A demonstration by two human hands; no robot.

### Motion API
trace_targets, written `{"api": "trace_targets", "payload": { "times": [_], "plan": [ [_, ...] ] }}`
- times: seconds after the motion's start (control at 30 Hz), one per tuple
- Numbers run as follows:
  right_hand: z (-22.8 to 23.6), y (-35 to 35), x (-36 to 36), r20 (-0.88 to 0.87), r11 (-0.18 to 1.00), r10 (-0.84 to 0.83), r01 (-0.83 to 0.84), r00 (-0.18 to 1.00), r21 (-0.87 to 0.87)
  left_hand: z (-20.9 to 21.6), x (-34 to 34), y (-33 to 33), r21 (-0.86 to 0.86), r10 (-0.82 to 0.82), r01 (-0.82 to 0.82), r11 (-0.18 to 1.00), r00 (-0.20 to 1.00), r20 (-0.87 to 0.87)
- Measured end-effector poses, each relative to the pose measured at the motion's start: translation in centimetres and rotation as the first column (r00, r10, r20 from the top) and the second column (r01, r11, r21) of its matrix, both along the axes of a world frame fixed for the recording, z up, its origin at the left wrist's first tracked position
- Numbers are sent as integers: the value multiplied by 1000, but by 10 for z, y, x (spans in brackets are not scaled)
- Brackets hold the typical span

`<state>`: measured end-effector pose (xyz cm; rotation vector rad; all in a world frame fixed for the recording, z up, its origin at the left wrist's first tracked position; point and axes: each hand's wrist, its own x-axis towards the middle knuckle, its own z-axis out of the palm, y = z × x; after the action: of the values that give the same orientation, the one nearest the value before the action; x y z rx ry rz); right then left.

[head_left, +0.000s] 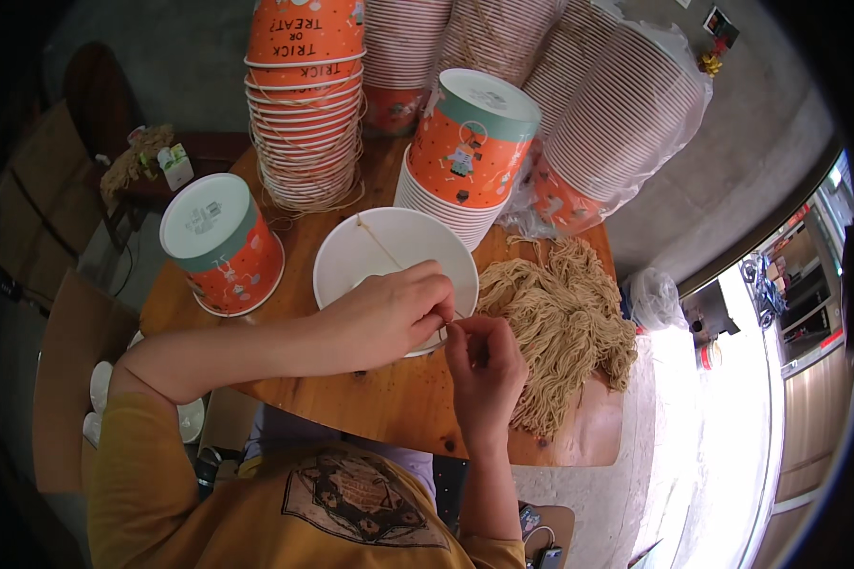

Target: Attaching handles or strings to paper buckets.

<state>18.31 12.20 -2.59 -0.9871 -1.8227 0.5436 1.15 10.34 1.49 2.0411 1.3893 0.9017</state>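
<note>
A paper bucket [337, 270] with a white inside stands on the wooden table in front of me, its mouth up. Tan string [380, 244] runs from its far rim across the opening toward my hands. My left hand [389, 313] reaches over the bucket, closed, its fingers curled round the string near the close rim. Just right of it, my right hand [484, 356] pinches the string between thumb and forefinger at the rim. Both hands nearly touch. The fingers partly cover the string's end. To their right lies a big loose heap of tan strings [555, 318].
One orange bucket [228, 248] sits upside down at the left. Behind stand a stack of string-handled buckets [304, 123], an upside-down stack [474, 142] and plastic-wrapped stacks [626, 114]. A cardboard box [76, 360] stands on the floor left of the wooden table [408, 408].
</note>
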Motion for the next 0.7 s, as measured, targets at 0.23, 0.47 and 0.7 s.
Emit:
{"api": "trace_targets", "payload": {
  "times": [0.23,0.47,0.7],
  "plan": [
    [2,-3,-2,70,992,-8,-2,997,129,2,3,-4,-75,100,-88,993,981,164],
    [3,-4,-2,87,980,8,-25,996,198,7,0,-5,-201,118,-89,975,984,136],
    [2,-4,-3,79,977,17,-33,997,210,-3,0,-3,-183,104,-47,982,942,320]
  ]
}}
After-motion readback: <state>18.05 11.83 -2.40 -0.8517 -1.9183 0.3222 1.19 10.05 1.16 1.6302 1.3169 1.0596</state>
